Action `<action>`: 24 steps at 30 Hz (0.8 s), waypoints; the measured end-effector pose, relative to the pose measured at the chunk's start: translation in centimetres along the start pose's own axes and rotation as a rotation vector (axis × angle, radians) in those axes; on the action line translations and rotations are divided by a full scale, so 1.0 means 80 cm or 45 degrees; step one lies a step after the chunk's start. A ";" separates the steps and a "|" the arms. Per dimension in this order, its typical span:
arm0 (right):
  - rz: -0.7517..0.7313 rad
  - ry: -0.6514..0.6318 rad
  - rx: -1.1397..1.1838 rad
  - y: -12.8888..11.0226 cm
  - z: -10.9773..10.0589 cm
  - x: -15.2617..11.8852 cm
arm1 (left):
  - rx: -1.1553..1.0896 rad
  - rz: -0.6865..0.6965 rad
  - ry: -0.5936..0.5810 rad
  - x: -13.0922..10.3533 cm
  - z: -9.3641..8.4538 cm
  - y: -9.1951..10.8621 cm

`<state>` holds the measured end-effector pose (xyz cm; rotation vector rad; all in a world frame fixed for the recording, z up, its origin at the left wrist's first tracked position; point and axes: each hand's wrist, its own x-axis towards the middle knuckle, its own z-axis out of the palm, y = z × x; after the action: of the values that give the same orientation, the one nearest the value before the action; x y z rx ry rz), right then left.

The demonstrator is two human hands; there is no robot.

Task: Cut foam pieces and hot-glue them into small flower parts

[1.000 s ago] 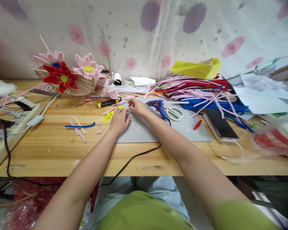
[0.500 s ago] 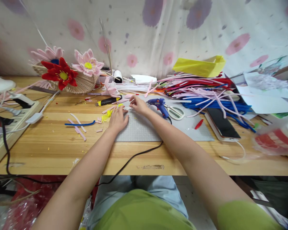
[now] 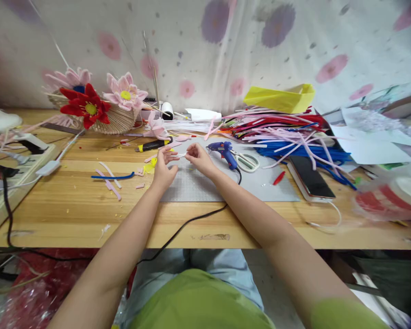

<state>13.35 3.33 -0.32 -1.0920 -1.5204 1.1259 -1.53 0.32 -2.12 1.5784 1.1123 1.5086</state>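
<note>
Over the grey cutting mat [image 3: 192, 189], both hands are close together, almost fingertip to fingertip. My right hand [image 3: 199, 160] pinches a small white piece [image 3: 181, 155], too small to tell its kind. My left hand [image 3: 164, 169] has its fingers stretched apart, the tips reaching close to that white piece; whether they touch it I cannot tell. Yellow scraps [image 3: 151, 165] lie just left of my left hand. A blue glue gun [image 3: 226, 151] rests to the right of my right hand, beside white-handled scissors [image 3: 247, 161].
Pink, red and blue pipe cleaners [image 3: 294, 141] are heaped at the back right. A phone [image 3: 311, 177] and a red-and-white cup [image 3: 390, 198] stand at right. Fuzzy flowers [image 3: 89, 108], a yellow-black utility knife [image 3: 155, 144] and a power strip [image 3: 17, 187] lie leftward. A black cord [image 3: 188, 224] crosses the front.
My left hand has lifted off the mat area and its fingers have spread. My right hand has turned slightly, and the white piece now shows between the hands. The view shifted slightly.
</note>
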 end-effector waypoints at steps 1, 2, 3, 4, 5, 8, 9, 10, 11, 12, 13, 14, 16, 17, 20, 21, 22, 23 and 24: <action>-0.032 0.030 -0.019 0.001 -0.001 0.000 | -0.091 -0.023 0.018 0.002 -0.002 -0.002; -0.058 0.054 -0.040 0.002 -0.003 -0.001 | -0.164 -0.044 0.047 0.003 -0.004 -0.004; -0.078 0.069 -0.061 0.003 -0.004 -0.002 | -0.221 -0.064 0.081 0.005 -0.005 -0.005; -0.089 0.070 -0.079 0.002 -0.006 -0.004 | -0.266 -0.083 0.116 0.006 -0.007 -0.006; -0.092 0.055 -0.094 0.001 -0.006 -0.007 | -0.304 -0.104 0.149 0.007 -0.008 -0.006; -0.080 -0.074 -0.110 -0.003 -0.003 -0.015 | -0.396 -0.168 0.196 0.008 -0.009 -0.004; -0.077 -0.120 -0.106 -0.004 0.000 -0.018 | -0.415 -0.183 0.197 0.008 -0.009 -0.003; -0.079 -0.154 -0.101 -0.004 0.004 -0.019 | -0.424 -0.193 0.194 0.008 -0.009 -0.002; -0.082 -0.171 -0.091 -0.004 0.009 -0.020 | -0.425 -0.198 0.189 0.007 -0.008 -0.001; -0.084 -0.171 -0.077 -0.003 0.014 -0.020 | -0.420 -0.201 0.184 0.007 -0.008 -0.001; -0.084 -0.156 -0.057 -0.001 0.019 -0.020 | -0.411 -0.202 0.177 0.006 -0.007 -0.001; -0.082 -0.130 -0.035 0.001 0.024 -0.019 | -0.401 -0.204 0.172 0.006 -0.006 -0.001; -0.071 -0.067 0.001 0.006 0.031 -0.017 | -0.380 -0.206 0.158 0.005 -0.005 -0.002; -0.066 -0.042 0.013 0.008 0.033 -0.016 | -0.367 -0.205 0.147 0.005 -0.005 -0.002; -0.053 -0.005 0.013 0.013 0.033 -0.016 | -0.291 -0.212 0.126 0.006 -0.005 -0.004; -0.046 0.008 0.011 0.014 0.032 -0.017 | -0.229 -0.210 0.152 0.005 -0.006 -0.004; -0.036 0.024 0.016 0.014 0.030 -0.018 | -0.131 -0.201 0.213 0.005 -0.008 -0.004; -0.020 0.044 0.034 0.013 0.027 -0.019 | 0.003 -0.182 0.303 0.005 -0.010 -0.002; 0.006 0.067 0.068 0.011 0.025 -0.020 | 0.161 -0.156 0.403 0.004 -0.012 0.000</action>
<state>11.78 1.65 -1.78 -1.0808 -1.4396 1.1262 -2.46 0.55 -1.93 1.3527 1.4782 1.6710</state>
